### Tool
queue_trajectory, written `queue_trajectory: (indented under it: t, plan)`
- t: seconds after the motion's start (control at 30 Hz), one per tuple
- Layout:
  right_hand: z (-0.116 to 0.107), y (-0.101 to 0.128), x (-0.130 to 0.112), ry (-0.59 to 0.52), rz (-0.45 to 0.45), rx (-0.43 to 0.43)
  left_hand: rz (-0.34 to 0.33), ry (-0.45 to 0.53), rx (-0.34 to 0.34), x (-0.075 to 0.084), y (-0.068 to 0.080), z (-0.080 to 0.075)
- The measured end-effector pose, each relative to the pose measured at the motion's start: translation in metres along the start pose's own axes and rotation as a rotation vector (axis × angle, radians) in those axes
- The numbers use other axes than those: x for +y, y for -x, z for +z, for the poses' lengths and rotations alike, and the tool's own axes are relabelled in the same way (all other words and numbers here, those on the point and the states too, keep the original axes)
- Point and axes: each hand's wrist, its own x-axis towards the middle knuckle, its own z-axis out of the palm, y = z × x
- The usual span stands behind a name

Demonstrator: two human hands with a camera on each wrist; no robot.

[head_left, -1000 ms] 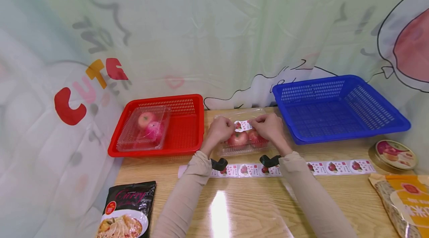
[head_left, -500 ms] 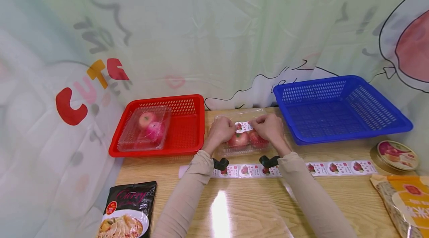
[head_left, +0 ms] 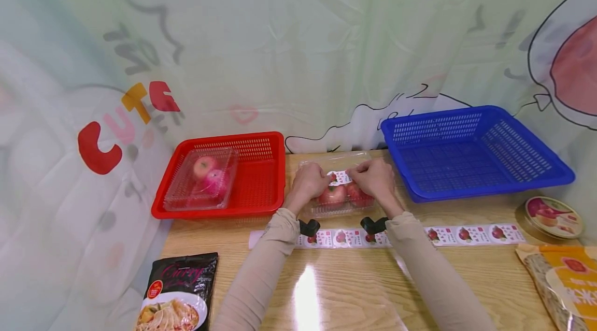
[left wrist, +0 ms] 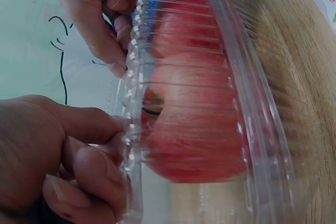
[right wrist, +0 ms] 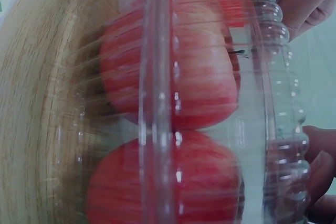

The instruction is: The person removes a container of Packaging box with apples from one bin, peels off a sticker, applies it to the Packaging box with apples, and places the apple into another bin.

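Observation:
A clear plastic clamshell box [head_left: 342,210] with red apples [head_left: 332,195] inside stands on the table, its lid closed over them. On top of the lid, between both hands, is a white sticker [head_left: 341,178] with a printed red fruit. My left hand [head_left: 309,182] has curled fingers and pinches the sticker's left end, its fingertips against the lid. The right hand [head_left: 374,178] pinches the right end with thumb and forefinger. Both wrist views show the ribbed box side close up, with an apple [left wrist: 197,119] and another apple [right wrist: 168,182] behind the plastic. The fingers cover the sticker's ends.
A red basket [head_left: 256,212] at left holds another clear box [head_left: 200,201] of fruit. To the right is a blue basket [head_left: 457,160]. A sticker strip [head_left: 448,235] crosses the table before the box. Around it lie a black curry packet [head_left: 182,274], a round tin [head_left: 552,217] and an orange bag [head_left: 569,279].
My left hand has shifted slightly right, its fingertips covering a little more of the sticker's left end. The right hand and the box look nearly the same.

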Motion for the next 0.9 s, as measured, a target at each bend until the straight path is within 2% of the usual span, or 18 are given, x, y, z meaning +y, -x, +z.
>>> queue_trajectory:
  t: [0.3,0.63,0.77,0.9]
  plan:
    - [0.0,-0.0011,0.0008,-0.004,0.004,0.015,-0.04,0.027,0.022,0.0001,0.0009,0.0005]
    - [0.0022,0.0009,-0.0006,-0.038,0.046,0.044,-0.028,0.044,0.092,-0.0007,0.0029,0.0026]
    - [0.0017,0.0011,-0.0007,-0.059,0.045,0.05,-0.002,0.076,0.116,-0.0029,0.004,0.0039]
    - [0.0,0.0016,-0.0004,-0.055,0.036,0.04,0.069,0.131,0.172,-0.0078,0.0076,0.0061]
